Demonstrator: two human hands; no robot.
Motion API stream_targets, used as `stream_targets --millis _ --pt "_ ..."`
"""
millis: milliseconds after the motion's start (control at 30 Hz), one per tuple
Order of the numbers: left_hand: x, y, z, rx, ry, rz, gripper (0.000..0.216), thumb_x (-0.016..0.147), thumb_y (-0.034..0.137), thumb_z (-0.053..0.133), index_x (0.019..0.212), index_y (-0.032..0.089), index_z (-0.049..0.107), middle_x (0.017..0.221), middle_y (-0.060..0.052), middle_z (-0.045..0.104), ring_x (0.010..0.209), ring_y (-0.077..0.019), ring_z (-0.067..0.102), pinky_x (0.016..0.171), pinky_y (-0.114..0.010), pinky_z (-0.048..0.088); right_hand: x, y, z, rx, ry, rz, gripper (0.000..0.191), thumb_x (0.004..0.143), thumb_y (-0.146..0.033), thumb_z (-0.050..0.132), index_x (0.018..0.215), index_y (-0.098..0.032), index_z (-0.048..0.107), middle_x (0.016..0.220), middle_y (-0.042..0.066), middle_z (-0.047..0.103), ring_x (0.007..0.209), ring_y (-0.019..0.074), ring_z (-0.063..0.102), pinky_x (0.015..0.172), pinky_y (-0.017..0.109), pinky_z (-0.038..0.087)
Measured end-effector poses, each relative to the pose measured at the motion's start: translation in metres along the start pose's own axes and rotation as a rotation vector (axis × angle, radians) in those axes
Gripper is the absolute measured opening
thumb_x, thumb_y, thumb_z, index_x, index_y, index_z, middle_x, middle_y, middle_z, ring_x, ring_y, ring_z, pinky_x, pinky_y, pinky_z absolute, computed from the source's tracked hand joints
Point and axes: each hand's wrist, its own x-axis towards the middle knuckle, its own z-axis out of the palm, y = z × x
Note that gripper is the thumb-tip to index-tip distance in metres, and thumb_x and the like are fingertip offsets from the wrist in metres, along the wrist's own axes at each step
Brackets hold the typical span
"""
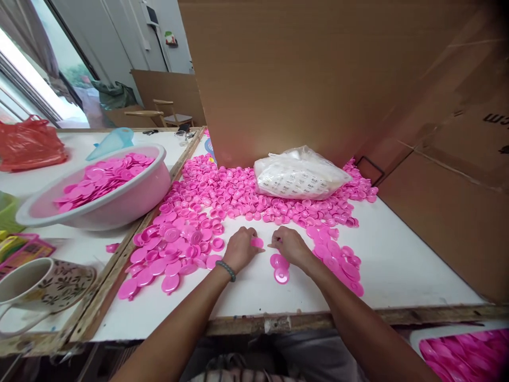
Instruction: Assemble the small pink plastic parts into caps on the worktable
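Left hand point(240, 248) pinches a pink cap point(257, 242) — its long axis toward the right hand point(292, 246), whose grip I cannot tell

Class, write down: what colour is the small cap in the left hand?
Pink; the head view shows the cap pinched in the left hand.

1. Forearms point(186, 323): both bare all the way to the lower frame edge.
2. Left hand point(239, 248): bare. The wrist carries a single-strand bracelet point(226, 269) of small round beads, dull grey-green.
3. Right hand point(291, 245): bare, wrist bare too.
4. Lap: grey trousers point(302, 350), plain cloth, slightly creased.
5. Bottom edge, between the arms: strip of striped fabric point(238, 375) with light and dark bands. Can't tell what garment it is.
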Motion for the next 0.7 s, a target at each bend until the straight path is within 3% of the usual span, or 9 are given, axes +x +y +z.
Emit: stream_targets --millis 200,333,400,500,600,700 --pt "0.005 -0.008 0.01 -0.044 0.05 0.018 0.021 0.07 0.028 0.066 0.084 0.017 0.056 0.084 -0.004 0.056 0.076 -0.0177 0.054 0.063 -0.026 0.038 -0.014 0.012 -0.021 -0.087 -0.012 0.047 0.017 0.079 -0.026 0.057 0.065 -0.016 0.06 0.074 0.003 0.059 0.068 0.0137 0.052 0.058 0.024 0.035" --pt "0.005 -0.012 0.012 -0.114 0.087 0.005 0.015 0.072 0.025 0.063 0.082 0.016 0.056 0.081 -0.003 0.056 0.073 -0.016 0.053 0.061 -0.024 0.037 0.008 0.008 -0.03 -0.185 0.209 0.003 0.018 0.085 -0.025 0.048 0.078 -0.015 0.061 0.081 0.006 0.058 0.078 0.0171 0.05 0.062 0.026 0.036" --pt "0.004 -0.014 0.013 -0.157 0.104 -0.008 0.013 0.073 0.025 0.062 0.081 0.017 0.056 0.079 -0.002 0.056 0.07 -0.0149 0.053 0.059 -0.024 0.036 0.024 0.008 -0.025 -0.226 0.271 -0.033 0.016 0.085 -0.024 0.049 0.084 -0.014 0.061 0.085 0.008 0.056 0.082 0.0186 0.049 0.063 0.027 0.036" --pt "0.002 -0.018 0.014 -0.193 0.134 -0.009 0.016 0.073 0.03 0.062 0.082 0.017 0.056 0.079 -0.002 0.057 0.067 -0.014 0.053 0.058 -0.024 0.037 0.04 0.012 -0.011 -0.245 0.274 -0.089 0.014 0.083 -0.019 0.051 0.074 -0.014 0.061 0.082 0.008 0.055 0.079 0.0182 0.049 0.06 0.026 0.036" --pt "-0.002 -0.021 0.013 -0.218 0.139 0.019 0.029 0.07 0.034 0.066 0.091 0.017 0.056 0.083 -0.002 0.057 0.065 -0.0135 0.053 0.058 -0.024 0.039 0.039 0.014 0.003 -0.157 0.253 -0.168 0.018 0.082 -0.017 0.053 0.065 -0.015 0.058 0.077 0.005 0.055 0.072 0.0146 0.051 0.06 0.025 0.038" --pt "-0.003 -0.022 0.014 -0.253 0.141 0.035 0.034 0.068 0.032 0.068 0.096 0.017 0.054 0.082 -0.002 0.057 0.064 -0.0132 0.054 0.057 -0.024 0.04 0.026 0.01 0.01 0.044 0.216 -0.313 0.015 0.082 -0.018 0.055 0.068 -0.016 0.06 0.078 0.002 0.058 0.07 0.0123 0.053 0.064 0.024 0.041"
